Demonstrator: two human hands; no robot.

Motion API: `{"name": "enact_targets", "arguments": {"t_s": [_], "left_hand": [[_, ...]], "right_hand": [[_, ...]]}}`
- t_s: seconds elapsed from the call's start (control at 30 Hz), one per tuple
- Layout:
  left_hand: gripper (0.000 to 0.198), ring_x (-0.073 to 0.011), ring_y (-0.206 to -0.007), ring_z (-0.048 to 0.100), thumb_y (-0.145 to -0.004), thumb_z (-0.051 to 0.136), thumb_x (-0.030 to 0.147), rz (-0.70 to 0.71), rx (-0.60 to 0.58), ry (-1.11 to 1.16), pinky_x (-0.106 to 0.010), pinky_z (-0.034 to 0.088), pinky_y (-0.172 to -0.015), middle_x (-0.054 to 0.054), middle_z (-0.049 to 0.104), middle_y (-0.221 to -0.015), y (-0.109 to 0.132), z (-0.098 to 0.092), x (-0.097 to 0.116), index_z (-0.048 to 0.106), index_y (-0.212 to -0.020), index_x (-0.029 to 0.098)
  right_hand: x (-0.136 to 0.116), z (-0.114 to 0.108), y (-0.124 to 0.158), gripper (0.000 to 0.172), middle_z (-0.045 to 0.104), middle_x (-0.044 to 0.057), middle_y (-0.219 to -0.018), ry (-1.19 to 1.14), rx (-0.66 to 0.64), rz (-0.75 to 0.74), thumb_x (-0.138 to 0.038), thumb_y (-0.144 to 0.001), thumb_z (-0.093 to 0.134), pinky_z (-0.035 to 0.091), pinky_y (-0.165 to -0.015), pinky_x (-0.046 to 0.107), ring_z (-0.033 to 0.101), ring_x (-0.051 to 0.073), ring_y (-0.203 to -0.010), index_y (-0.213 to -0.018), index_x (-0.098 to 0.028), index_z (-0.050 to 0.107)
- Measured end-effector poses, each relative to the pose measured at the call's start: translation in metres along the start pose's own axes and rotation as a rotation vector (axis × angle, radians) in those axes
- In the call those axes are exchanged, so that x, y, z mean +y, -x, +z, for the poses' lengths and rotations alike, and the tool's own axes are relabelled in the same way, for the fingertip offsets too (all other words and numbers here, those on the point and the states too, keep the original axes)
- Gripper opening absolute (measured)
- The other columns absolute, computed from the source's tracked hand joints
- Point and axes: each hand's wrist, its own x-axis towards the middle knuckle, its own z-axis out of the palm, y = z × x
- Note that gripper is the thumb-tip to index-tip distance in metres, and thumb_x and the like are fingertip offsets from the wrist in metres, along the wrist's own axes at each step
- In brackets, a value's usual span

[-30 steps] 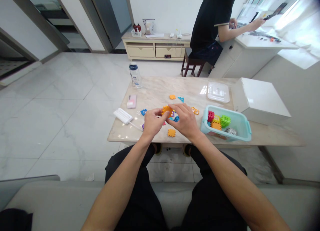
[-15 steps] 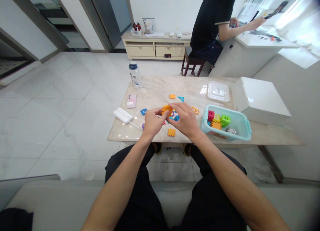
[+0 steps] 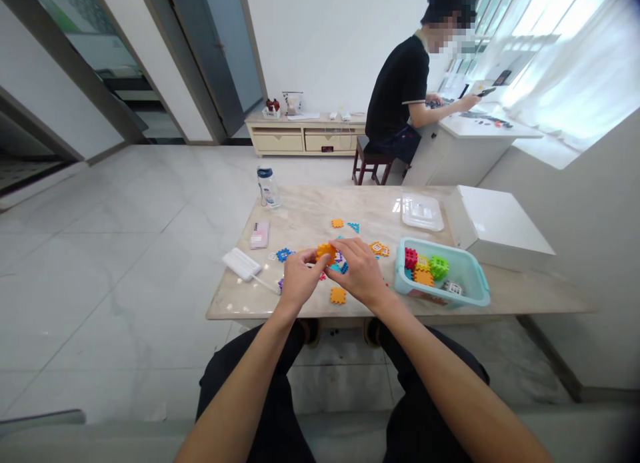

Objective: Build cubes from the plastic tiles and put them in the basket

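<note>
Both hands meet over the table around an orange interlocking toy piece (image 3: 325, 252) with notched edges. My left hand (image 3: 301, 276) grips its left side, thumb in front. My right hand (image 3: 357, 269) pinches its right side with fingers curled over the top. Whether it is one piece or several joined is partly hidden by the fingers. A flat orange notched square (image 3: 338, 295) lies just below the hands, and another orange square (image 3: 337, 223) lies beyond them. Blue, purple and pink pieces show beneath and between the hands. A blue notched piece (image 3: 285, 255) rests to the left.
A light-blue bin (image 3: 480, 293) at the right holds colourful notched cubes. Behind it are a clear lid (image 3: 423, 213) and a white box (image 3: 505, 223). A water bottle (image 3: 269, 188), pink packet (image 3: 260, 235) and white device (image 3: 242, 263) line the left. Another person (image 3: 400, 89) sits beyond.
The camera view has tilted up, so the table and hands appear lower and the seated person shows more fully. Both hands keep hold of the orange piece.
</note>
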Motion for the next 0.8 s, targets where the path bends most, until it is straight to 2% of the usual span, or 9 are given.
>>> {"name": "enact_targets", "arguments": {"t_s": [0.2,0.43,0.8], "left_hand": [[0.028,-0.0227,-0.077,0.074,-0.086,0.080,0.044,-0.017,0.012,-0.015,-0.027,0.052,-0.064,-0.007,0.083,-0.084,-0.0004,0.0000,0.0007,0.087,-0.089,0.017],[0.028,-0.0248,-0.083,0.076,-0.089,0.078,0.043,-0.019,0.013,-0.001,-0.031,0.057,-0.075,-0.009,0.084,-0.089,0.0010,0.0015,0.0002,0.087,-0.090,0.017],[0.030,-0.0251,-0.084,0.077,-0.088,0.079,0.045,-0.029,0.016,0.007,-0.031,0.057,-0.075,-0.009,0.085,-0.090,0.0010,0.0017,-0.0016,0.088,-0.092,0.016]], "right_hand": [[0.0041,0.0020,0.0012,0.043,0.076,0.013,-0.129,0.000,0.004,-0.002,-0.034,-0.094,0.079,0.059,-0.105,0.054,0.070,0.032,-0.120,-0.135,-0.023,0.071],[0.0048,0.0017,0.0014,0.043,0.076,0.013,-0.130,0.001,0.005,-0.014,-0.035,-0.095,0.079,0.059,-0.106,0.054,0.070,0.032,-0.121,-0.136,-0.022,0.071],[0.0032,0.0004,0.0010,0.044,0.076,0.012,-0.130,0.001,-0.010,-0.002,-0.034,-0.095,0.079,0.058,-0.108,0.052,0.069,0.031,-0.121,-0.136,-0.022,0.071]]}}
